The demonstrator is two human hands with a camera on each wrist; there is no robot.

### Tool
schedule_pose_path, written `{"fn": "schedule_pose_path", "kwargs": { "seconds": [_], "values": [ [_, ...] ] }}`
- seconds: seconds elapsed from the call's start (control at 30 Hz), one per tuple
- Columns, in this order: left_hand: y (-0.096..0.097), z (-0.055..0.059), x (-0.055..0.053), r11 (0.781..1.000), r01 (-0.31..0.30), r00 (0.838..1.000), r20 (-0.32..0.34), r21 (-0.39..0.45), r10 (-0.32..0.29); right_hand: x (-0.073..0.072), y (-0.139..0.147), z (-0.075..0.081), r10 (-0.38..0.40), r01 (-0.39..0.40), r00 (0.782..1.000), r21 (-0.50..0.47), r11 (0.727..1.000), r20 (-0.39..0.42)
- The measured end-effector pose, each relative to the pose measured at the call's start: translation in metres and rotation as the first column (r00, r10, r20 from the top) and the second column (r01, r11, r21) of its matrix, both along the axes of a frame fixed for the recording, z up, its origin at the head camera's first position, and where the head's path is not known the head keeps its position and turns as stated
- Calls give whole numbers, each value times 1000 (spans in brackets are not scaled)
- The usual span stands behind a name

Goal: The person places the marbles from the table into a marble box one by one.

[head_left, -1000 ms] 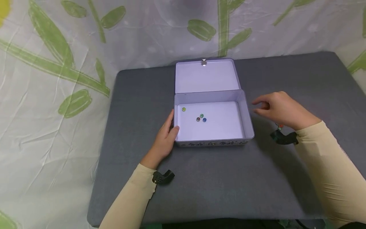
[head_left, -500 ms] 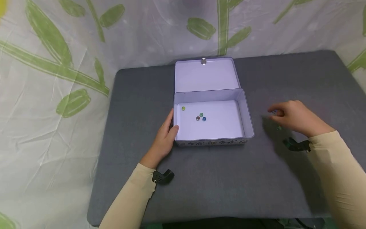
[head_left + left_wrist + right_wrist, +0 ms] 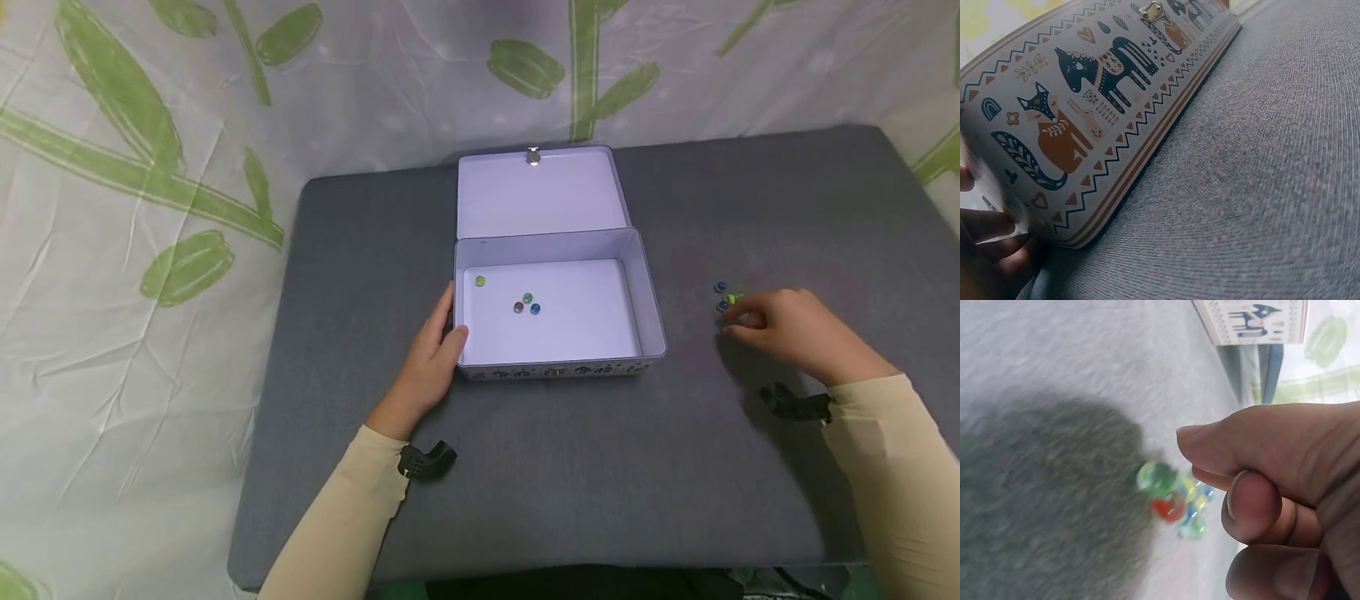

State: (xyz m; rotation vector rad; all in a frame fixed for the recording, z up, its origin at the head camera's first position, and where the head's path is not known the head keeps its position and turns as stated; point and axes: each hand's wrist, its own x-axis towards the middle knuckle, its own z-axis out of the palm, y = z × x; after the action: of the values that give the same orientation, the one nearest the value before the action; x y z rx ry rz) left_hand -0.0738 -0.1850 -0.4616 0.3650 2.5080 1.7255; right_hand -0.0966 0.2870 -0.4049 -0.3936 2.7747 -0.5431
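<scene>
A rectangular tin box [image 3: 577, 292] with a white inside lies open on the table, its lid [image 3: 540, 196] folded back. My left hand [image 3: 423, 367] grips its left wall, thumb over the rim and fingers outside. The left wrist view shows the front printed with a fox and a horse. Inside are a yellow-green marble [image 3: 480, 281] and, grouped together, a green, a brownish and a blue marble [image 3: 535, 308]. My right hand [image 3: 802, 333] hovers at a cluster of marbles right of the box, thumb and bent fingers apart around nothing. Among them are a green marble [image 3: 1156, 479] and a red one [image 3: 1169, 507].
The table [image 3: 600, 483] has a dark grey cloth cover. Behind it and to the left hangs a pale sheet [image 3: 405, 83] with green leaf prints. A blue marble [image 3: 720, 287] lies at the cluster's far edge. Each wrist carries a black camera mount [image 3: 427, 461].
My right hand has moved right and toward me, from beside the box to the marble cluster, uncovering marbles on its far side. My left hand keeps its grip on the tin box.
</scene>
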Motion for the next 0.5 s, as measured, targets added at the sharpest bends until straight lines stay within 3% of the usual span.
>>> {"fn": "schedule_pose_path", "kwargs": {
  "seconds": [0.23,0.5],
  "values": [
    [0,2,1,1000,1,1000,8,-1,-1,7,9,-9,-26,26,999,-9,1000,35],
    [1,0,0,1000,3,1000,15,-8,-3,11,9,-17,-28,27,999,-15,1000,-25]
  ]
}}
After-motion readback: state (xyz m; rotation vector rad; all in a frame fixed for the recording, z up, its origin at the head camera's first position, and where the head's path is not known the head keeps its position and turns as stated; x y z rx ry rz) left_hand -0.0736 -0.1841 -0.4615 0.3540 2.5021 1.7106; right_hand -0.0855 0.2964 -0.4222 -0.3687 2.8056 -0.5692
